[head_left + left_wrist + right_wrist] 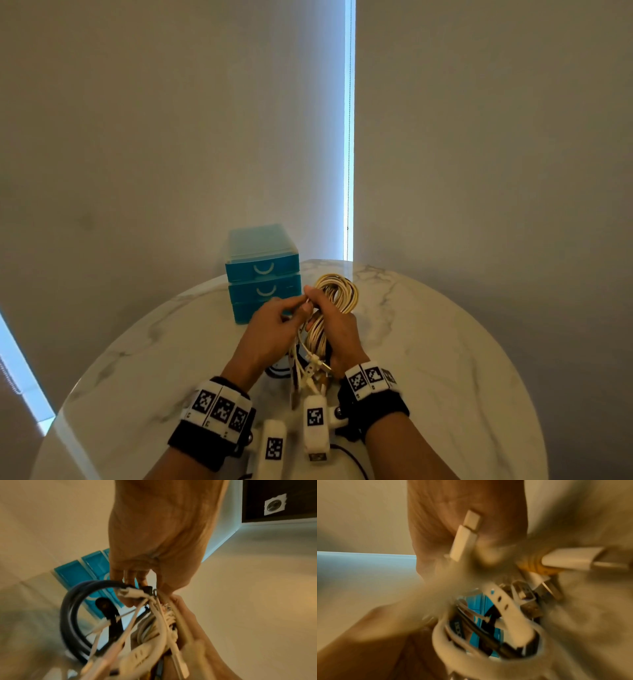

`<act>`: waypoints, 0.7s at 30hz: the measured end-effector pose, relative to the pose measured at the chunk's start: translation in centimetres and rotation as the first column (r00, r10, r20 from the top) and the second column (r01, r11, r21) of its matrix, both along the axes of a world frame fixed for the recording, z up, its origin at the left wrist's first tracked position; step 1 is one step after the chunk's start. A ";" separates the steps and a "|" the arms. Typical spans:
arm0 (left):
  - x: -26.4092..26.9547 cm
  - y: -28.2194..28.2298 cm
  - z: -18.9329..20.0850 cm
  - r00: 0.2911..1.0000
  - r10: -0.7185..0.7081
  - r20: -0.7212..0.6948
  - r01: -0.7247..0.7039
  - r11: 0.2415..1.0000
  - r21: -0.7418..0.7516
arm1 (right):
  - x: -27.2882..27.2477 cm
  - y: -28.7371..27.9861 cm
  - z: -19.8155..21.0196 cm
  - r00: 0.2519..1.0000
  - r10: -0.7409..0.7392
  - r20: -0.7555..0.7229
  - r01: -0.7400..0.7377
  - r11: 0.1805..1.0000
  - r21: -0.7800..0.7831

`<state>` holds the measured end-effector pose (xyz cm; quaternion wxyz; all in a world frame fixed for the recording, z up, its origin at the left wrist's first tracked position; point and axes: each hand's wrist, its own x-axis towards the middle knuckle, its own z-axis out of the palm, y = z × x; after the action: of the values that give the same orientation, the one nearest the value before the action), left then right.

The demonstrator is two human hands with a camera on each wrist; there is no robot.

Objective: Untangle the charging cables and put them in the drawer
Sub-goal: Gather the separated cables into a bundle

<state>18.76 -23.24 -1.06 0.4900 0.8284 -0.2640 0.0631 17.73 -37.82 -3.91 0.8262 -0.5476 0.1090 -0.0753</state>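
Left hand pinching a strand at the top of the cable bundle; right hand gripping the bundle's coiled white loops, held above the marble tabletop; blue drawer unit just behind, drawers closed

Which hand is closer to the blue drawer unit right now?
Left. The left hand sits just in front of the blue drawer unit, overlapping its bottom drawer; the right hand is beside it, further right, gripping the cable bundle.
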 end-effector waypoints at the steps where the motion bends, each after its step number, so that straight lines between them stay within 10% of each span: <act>1: -0.4 -0.1 0.0 1.000 0.014 0.017 -0.013 1.000 -0.024 | -0.1 -0.1 0.0 1.000 -0.019 -0.004 0.019 1.000 -0.008; 4: -1.0 0.2 1.3 0.998 0.064 0.003 -0.064 0.998 -0.013 | -0.2 -0.5 -0.3 0.997 -0.068 -0.021 0.068 0.998 0.018; 9: -0.3 0.0 7.0 0.969 0.127 0.209 -0.208 0.881 0.425 | -0.6 -1.0 0.4 0.998 -0.064 -0.006 0.064 0.997 -0.032; 15: 0.0 -2.7 12.4 0.868 -0.249 0.429 -0.171 0.663 0.729 | -0.3 -0.3 0.6 0.993 -0.076 0.085 0.091 0.977 -0.192; 21: -0.2 -3.2 14.2 0.818 -0.324 0.475 -0.182 0.638 0.748 | -0.7 0.1 1.7 0.981 0.047 0.187 0.027 0.927 -0.374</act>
<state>18.53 -26.48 13.10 -0.0086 0.8853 -0.4331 0.1692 17.07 -37.74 -2.20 0.7135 -0.6858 0.0096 -0.1432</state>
